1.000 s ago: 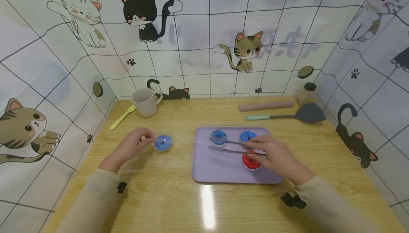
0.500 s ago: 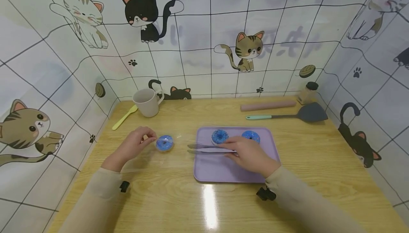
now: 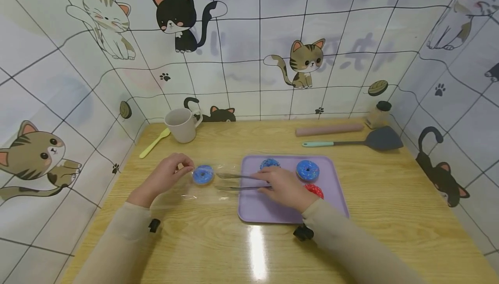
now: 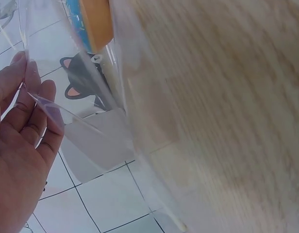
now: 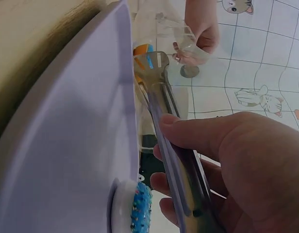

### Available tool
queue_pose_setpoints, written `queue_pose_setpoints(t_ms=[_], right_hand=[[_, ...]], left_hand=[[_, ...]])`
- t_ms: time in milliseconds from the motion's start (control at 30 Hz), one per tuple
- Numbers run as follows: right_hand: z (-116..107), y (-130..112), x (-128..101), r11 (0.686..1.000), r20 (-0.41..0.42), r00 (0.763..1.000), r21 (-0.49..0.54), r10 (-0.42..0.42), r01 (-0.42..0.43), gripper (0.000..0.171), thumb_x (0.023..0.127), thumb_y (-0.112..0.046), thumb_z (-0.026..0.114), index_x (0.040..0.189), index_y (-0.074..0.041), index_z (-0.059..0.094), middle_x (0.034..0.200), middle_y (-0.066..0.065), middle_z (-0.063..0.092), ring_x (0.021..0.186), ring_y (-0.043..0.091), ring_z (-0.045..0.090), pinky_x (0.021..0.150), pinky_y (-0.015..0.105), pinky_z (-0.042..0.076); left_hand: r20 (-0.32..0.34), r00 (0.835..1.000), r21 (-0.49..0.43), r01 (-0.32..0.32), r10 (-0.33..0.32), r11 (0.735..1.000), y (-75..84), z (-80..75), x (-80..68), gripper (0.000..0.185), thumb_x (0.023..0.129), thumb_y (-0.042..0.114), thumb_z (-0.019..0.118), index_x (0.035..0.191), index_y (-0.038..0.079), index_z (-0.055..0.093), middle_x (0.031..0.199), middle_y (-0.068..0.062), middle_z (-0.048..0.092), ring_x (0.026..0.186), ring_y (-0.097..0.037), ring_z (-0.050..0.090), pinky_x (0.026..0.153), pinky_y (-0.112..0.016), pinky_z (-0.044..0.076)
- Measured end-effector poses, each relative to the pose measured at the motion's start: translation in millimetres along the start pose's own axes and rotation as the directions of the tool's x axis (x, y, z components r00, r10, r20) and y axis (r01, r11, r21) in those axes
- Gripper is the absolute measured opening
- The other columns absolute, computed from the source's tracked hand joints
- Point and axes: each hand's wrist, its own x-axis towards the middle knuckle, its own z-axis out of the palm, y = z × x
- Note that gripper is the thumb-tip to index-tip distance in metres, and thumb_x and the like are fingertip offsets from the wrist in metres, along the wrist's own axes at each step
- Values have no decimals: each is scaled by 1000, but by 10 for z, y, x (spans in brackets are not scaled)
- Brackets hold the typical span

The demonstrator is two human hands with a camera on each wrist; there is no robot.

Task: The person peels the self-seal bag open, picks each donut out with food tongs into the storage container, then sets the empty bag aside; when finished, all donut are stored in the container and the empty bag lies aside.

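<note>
Thumb and fingers of my left hand [image 3: 165,178] pinch the edge of a clear plastic bag [image 4: 50,111]. A blue-iced toy donut [image 3: 198,179] lies beside that hand, with the bag's film over it. My right hand [image 3: 286,188] holds metal tongs [image 5: 164,116], thumb on one arm and fingers on the other. The tongs' tips are spread, just right of the bagged donut, with nothing between them. Below the right hand is a lilac tray [image 3: 257,211]. It bears a blue sprinkled donut [image 3: 269,162], partly hidden, a smooth blue donut [image 3: 313,172] and a half-covered red donut [image 3: 314,190].
At the back left stand a grey mug [image 3: 181,126] and a yellow spoon-like utensil [image 3: 153,144]. A brownish-pink rod [image 3: 329,130], a spatula [image 3: 383,139] and a dark-lidded jar [image 3: 378,115] are at the back right. Cat-patterned walls enclose the table.
My right hand has moved left with the tongs, from over the tray's right side to near the bagged donut. The left hand keeps its pinch on the bag.
</note>
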Motion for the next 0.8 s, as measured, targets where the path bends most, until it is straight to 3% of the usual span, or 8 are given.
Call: queue_pose_setpoints(t_ms=[333, 800], right_hand=[[64, -86, 147, 997, -14, 999, 64, 51, -50, 48, 91, -26, 81, 138, -22, 68, 133, 5, 70, 122, 25, 66, 103, 45, 53], [210, -98, 290, 997, -1, 999, 61, 52, -52, 54, 92, -30, 80, 142, -19, 64, 140, 5, 66, 130, 26, 62, 108, 44, 50]], left_hand=[[-2, 1000, -5, -3, 3, 1000, 19, 11, 24, 3, 101, 15, 67, 100, 16, 70, 101, 0, 68, 96, -18, 56, 81, -36, 47], [3, 1000, -18, 1, -1, 1000, 35, 31, 0, 4, 100, 15, 68, 100, 12, 71, 99, 0, 68, 95, -18, 56, 80, -34, 47]])
